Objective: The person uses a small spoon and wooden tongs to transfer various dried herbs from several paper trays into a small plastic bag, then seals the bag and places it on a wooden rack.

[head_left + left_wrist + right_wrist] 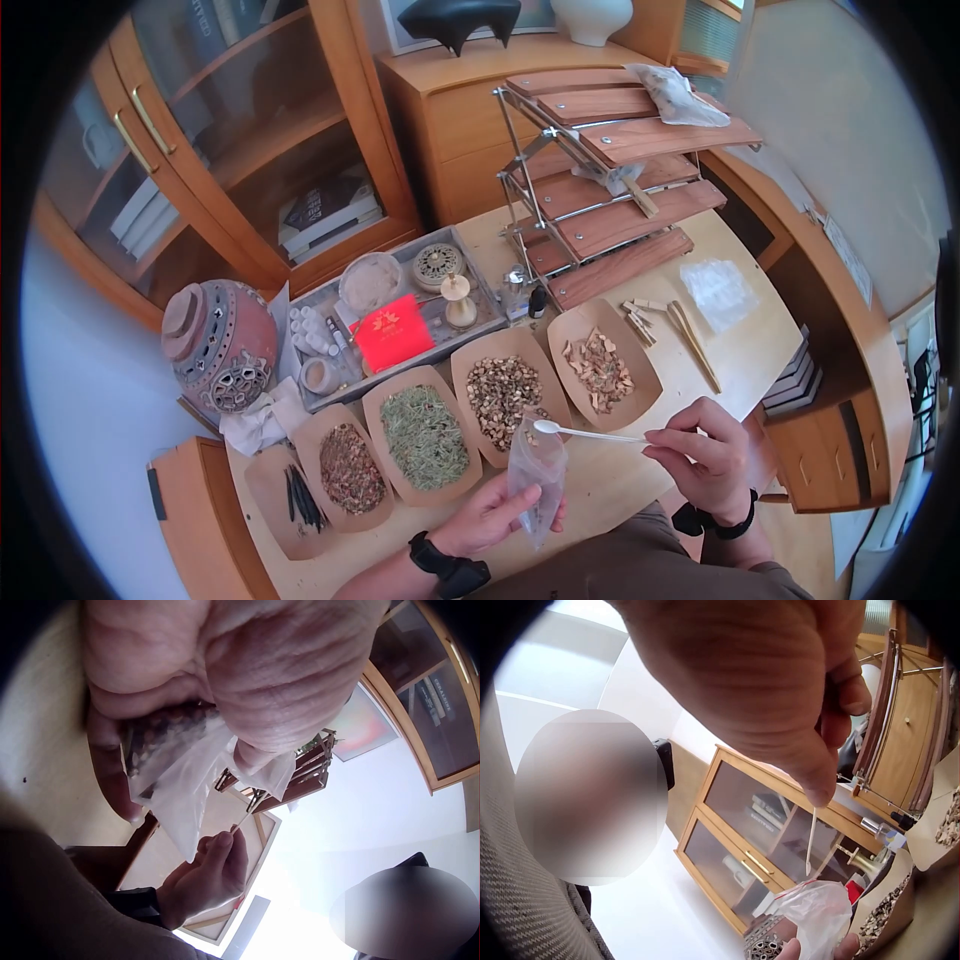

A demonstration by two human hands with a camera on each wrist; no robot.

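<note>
My left hand holds a small clear zip bag upright by its lower part, thumb in front. In the left wrist view, dark and pale bits show through the bag. A slim white spoon is pinched by its handle end between the thumb and fingers of my right hand. Its bowl is right at the bag's mouth. Behind the bag stands a paper tray of brown chopped pieces. In the right wrist view the spoon points down towards the bag.
Beside it stand paper trays of wood chips, green herb, reddish bits and dark pods. Behind are a grey tray with a red packet, a slatted wooden rack, tongs and a patterned jar.
</note>
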